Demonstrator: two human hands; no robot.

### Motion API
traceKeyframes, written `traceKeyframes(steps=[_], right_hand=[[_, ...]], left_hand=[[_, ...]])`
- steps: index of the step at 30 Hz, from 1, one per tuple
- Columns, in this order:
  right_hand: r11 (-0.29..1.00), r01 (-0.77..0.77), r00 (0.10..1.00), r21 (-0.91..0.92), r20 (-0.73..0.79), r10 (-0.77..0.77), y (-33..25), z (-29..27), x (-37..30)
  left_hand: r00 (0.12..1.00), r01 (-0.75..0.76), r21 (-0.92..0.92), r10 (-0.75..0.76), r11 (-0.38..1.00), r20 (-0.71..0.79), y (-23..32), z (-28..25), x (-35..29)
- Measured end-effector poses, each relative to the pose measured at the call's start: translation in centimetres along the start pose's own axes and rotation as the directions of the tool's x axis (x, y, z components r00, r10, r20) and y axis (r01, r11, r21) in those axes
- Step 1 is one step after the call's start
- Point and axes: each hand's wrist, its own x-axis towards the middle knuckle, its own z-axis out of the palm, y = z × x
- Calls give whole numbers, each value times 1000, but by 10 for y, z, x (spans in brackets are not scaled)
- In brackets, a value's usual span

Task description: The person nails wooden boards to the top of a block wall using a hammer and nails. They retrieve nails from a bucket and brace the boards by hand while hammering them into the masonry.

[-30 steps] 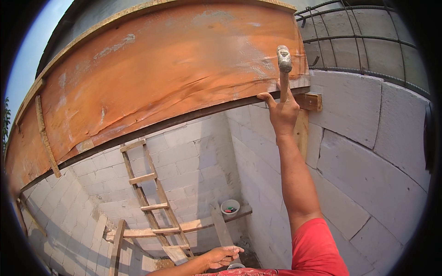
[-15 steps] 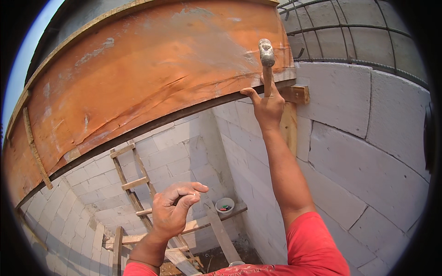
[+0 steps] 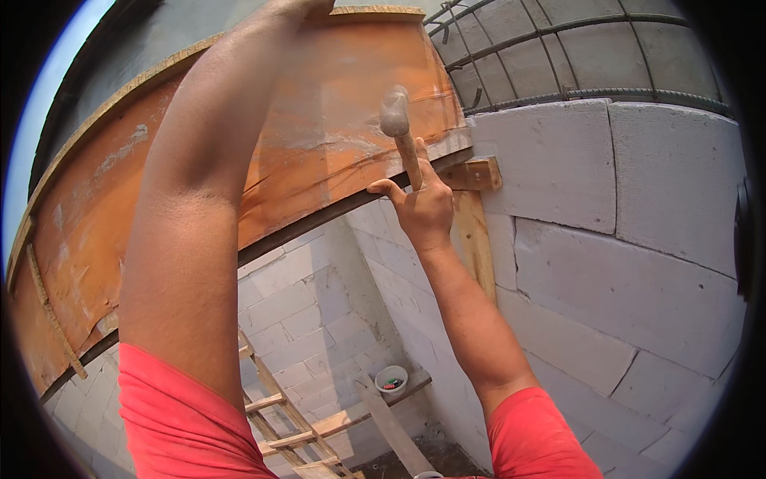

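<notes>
My right hand (image 3: 427, 214) holds a hammer (image 3: 394, 116) by its wooden handle, metal head up. Its thumb stretches out to the left, close to the lower edge of an orange-faced formwork panel (image 3: 319, 120). Across the left part of that panel, my left forearm (image 3: 211, 120) reaches up to the top edge of the picture. Only a little of my left hand (image 3: 307, 6) shows there, near the panel's upper edge, and its fingers are hidden. Right of the hammer, a short wooden block (image 3: 479, 173) sits against an upright timber (image 3: 474, 239).
A pale block wall (image 3: 606, 255) stands close on the right, with a rebar grid (image 3: 558, 56) above it. Below are a wooden ladder (image 3: 279, 399), a plank (image 3: 395, 427) and a white bucket (image 3: 391, 382) holding small coloured things. A wood strip (image 3: 52, 311) crosses the panel's left end.
My left hand has risen from low in the middle to the top edge. The view has shifted, and the hammer and right hand now appear further left, the hammer head tilted left.
</notes>
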Motion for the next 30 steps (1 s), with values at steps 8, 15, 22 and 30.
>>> traceKeyframes(steps=[8,15,22,30], right_hand=[[999,17,1000,45,-6,-16,-4,3,1],[999,44,999,-7,-2,-44,2,0,1],[992,-119,992,38,46,117,-1,2,-2],[933,-179,980,312,-23,196,0,8,-6]], left_hand=[[999,6,-34,-8,999,-34,-14,0,2],[945,-27,-153,-24,988,-325,-10,14,4],[655,-637,-542,14,549,-756,68,37,-33],[936,-110,-974,310,-197,-168,168,57,-51]])
